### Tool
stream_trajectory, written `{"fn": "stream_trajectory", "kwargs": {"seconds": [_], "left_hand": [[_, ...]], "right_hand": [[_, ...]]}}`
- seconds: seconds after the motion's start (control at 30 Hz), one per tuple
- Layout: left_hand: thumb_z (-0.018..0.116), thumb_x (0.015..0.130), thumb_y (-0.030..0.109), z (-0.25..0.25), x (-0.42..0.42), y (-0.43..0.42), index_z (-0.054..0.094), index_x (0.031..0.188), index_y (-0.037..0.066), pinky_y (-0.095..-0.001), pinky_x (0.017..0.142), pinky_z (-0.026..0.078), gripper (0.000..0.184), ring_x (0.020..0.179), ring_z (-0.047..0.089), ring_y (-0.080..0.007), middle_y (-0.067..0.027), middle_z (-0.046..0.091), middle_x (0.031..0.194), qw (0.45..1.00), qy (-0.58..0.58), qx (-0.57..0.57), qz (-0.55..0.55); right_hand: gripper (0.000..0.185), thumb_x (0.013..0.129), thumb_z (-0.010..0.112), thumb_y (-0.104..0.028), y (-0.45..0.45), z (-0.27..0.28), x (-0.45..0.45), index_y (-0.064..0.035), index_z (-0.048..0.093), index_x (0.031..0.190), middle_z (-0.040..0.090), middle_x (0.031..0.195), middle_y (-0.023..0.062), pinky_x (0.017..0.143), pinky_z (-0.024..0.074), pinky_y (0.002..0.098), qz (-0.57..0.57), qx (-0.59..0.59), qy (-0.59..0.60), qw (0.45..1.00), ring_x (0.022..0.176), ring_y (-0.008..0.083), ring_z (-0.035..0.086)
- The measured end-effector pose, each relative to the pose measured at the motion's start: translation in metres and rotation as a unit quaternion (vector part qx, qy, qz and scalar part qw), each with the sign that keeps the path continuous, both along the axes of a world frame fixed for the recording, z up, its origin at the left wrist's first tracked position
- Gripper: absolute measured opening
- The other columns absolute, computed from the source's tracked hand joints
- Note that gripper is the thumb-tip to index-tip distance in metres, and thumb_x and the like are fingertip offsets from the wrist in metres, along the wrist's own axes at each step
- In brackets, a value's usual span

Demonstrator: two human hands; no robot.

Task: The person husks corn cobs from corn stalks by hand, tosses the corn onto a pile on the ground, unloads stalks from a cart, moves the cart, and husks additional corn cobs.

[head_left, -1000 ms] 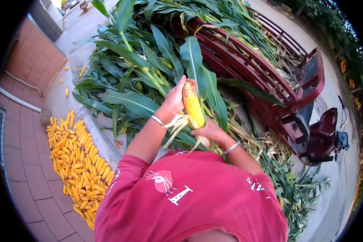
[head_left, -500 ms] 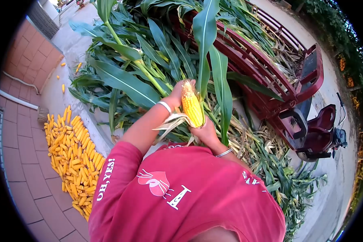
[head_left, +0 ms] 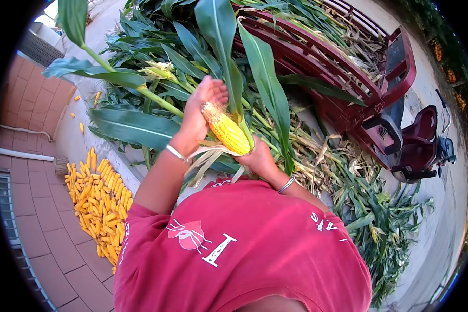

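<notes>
A yellow corn ear (head_left: 226, 130) with its husk peeled back is in front of my chest, tip tilted up to the left. My right hand (head_left: 257, 157) is closed around its base, where pale dry husk (head_left: 208, 157) hangs off to the left. Beside the tip, my left hand (head_left: 197, 112) is open, fingers stretched upward and slightly blurred; contact with the tip is hard to make out. A green corn stalk (head_left: 161, 101) with broad leaves (head_left: 135, 126) runs behind both hands.
Cut corn stalks (head_left: 369, 223) are heaped ahead and to the right. Beyond them stands a dark red cargo tricycle (head_left: 348, 114) loaded with more stalks. Husked corn ears (head_left: 101, 203) lie piled at left beside the brick-tiled paving (head_left: 47, 223).
My left hand has moved left and opened its fingers, which were around the corn's far side. The ear has tilted further left, and the stalk has shifted left too.
</notes>
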State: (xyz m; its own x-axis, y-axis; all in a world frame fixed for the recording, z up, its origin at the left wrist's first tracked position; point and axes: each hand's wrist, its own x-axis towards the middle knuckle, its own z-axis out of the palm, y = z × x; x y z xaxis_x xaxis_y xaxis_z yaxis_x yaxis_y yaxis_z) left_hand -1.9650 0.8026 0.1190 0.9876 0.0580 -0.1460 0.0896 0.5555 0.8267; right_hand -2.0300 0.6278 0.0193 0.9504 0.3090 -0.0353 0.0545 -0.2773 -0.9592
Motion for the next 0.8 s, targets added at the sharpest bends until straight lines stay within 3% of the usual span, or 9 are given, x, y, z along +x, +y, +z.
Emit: {"fn": "stream_trajectory", "kwargs": {"seconds": [0.03, 0.13, 0.37, 0.43, 0.5, 0.57, 0.63, 0.7, 0.8], "left_hand": [[0.057, 0.093, 0.029, 0.000, -0.008, -0.001, 0.054, 0.109, 0.001, -0.0290, 0.081, 0.048, 0.033, 0.091, 0.058, -0.0163, -0.0084, 0.060, 0.100, 0.994, 0.041, -0.097, -0.028], [0.058, 0.092, 0.027, -0.015, -0.033, -0.016, 0.055, 0.107, 0.002, -0.0283, 0.081, 0.048, 0.029, 0.092, 0.057, -0.0147, -0.0072, 0.059, 0.098, 0.997, -0.042, -0.049, 0.036], [0.074, 0.074, 0.006, -0.021, -0.046, -0.028, 0.056, 0.089, 0.004, -0.0281, 0.076, 0.048, 0.023, 0.085, 0.057, -0.0148, -0.0042, 0.058, 0.090, 0.940, -0.085, 0.328, 0.028], [0.069, 0.074, 0.002, -0.021, -0.045, -0.029, 0.059, 0.085, 0.003, -0.0308, 0.075, 0.047, 0.015, 0.081, 0.058, -0.0207, -0.0059, 0.061, 0.082, 0.753, -0.276, 0.576, 0.156], [0.069, 0.071, 0.003, -0.022, -0.049, -0.038, 0.059, 0.086, 0.004, -0.0320, 0.075, 0.048, 0.018, 0.081, 0.060, -0.0257, -0.0099, 0.061, 0.084, 0.735, -0.301, 0.587, 0.156], [0.070, 0.072, 0.006, -0.020, -0.067, -0.069, 0.059, 0.087, 0.004, -0.0327, 0.077, 0.049, 0.019, 0.085, 0.061, -0.0260, -0.0115, 0.062, 0.086, 0.689, -0.448, 0.568, -0.043], [0.070, 0.076, 0.007, -0.013, -0.054, -0.055, 0.057, 0.089, 0.004, -0.0318, 0.073, 0.050, 0.019, 0.077, 0.063, -0.0214, -0.0089, 0.062, 0.084, 0.797, -0.310, 0.518, -0.019], [0.071, 0.078, 0.008, -0.022, -0.038, -0.029, 0.056, 0.088, 0.005, -0.0295, 0.065, 0.050, 0.019, 0.070, 0.061, -0.0142, -0.0039, 0.059, 0.077, 0.916, -0.126, 0.380, 0.003], [0.068, 0.081, 0.002, 0.000, -0.030, -0.013, 0.054, 0.092, 0.007, -0.0250, 0.064, 0.049, 0.018, 0.071, 0.059, -0.0115, -0.0029, 0.060, 0.079, 0.973, -0.066, 0.202, 0.086]], "right_hand": [[0.048, 0.066, 0.082, -0.020, 0.001, 0.001, 0.000, 0.0019, 0.057, 0.101, 0.067, 0.090, 0.0127, 0.075, 0.0497, 0.0299, -0.002, 0.000, 0.001, 1.000, 0.079, 0.0173, 0.063], [0.049, 0.064, 0.082, -0.021, 0.003, 0.007, 0.002, 0.0034, 0.058, 0.098, 0.066, 0.085, 0.0186, 0.073, 0.0509, 0.0352, -0.024, 0.046, -0.001, 0.999, 0.079, 0.0280, 0.066], [0.046, 0.067, 0.081, -0.025, 0.011, -0.006, 0.010, 0.0023, 0.062, 0.098, 0.068, 0.087, 0.0165, 0.073, 0.0515, 0.0352, 0.058, 0.040, 0.017, 0.997, 0.079, 0.0282, 0.067], [0.045, 0.068, 0.080, -0.025, 0.016, -0.010, 0.014, 0.0020, 0.062, 0.100, 0.068, 0.087, 0.0157, 0.074, 0.0516, 0.0356, 0.071, 0.059, 0.006, 0.996, 0.079, 0.0279, 0.067], [0.044, 0.073, 0.077, -0.024, 0.029, -0.050, 0.016, -0.0005, 0.061, 0.106, 0.068, 0.090, 0.0150, 0.077, 0.0513, 0.0367, 0.049, 0.138, -0.097, 0.984, 0.083, 0.0281, 0.067], [0.042, 0.077, 0.074, -0.024, 0.044, -0.091, 0.009, -0.0032, 0.060, 0.111, 0.068, 0.094, 0.0151, 0.081, 0.0509, 0.0378, 0.001, 0.288, -0.181, 0.940, 0.088, 0.0289, 0.066], [0.041, 0.078, 0.073, -0.023, 0.038, -0.052, 0.014, -0.0043, 0.060, 0.112, 0.067, 0.098, 0.0167, 0.081, 0.0507, 0.0375, 0.010, 0.127, -0.261, 0.957, 0.092, 0.0301, 0.065], [0.041, 0.073, 0.078, -0.027, 0.032, -0.048, 0.020, -0.0021, 0.062, 0.102, 0.068, 0.090, 0.0173, 0.073, 0.0517, 0.0366, 0.071, 0.041, -0.013, 0.997, 0.082, 0.0296, 0.067], [0.042, 0.071, 0.080, -0.027, 0.041, -0.004, 0.025, -0.0014, 0.063, 0.099, 0.069, 0.085, 0.0148, 0.069, 0.0516, 0.0340, 0.046, 0.039, 0.017, 0.998, 0.075, 0.0244, 0.068]]}}
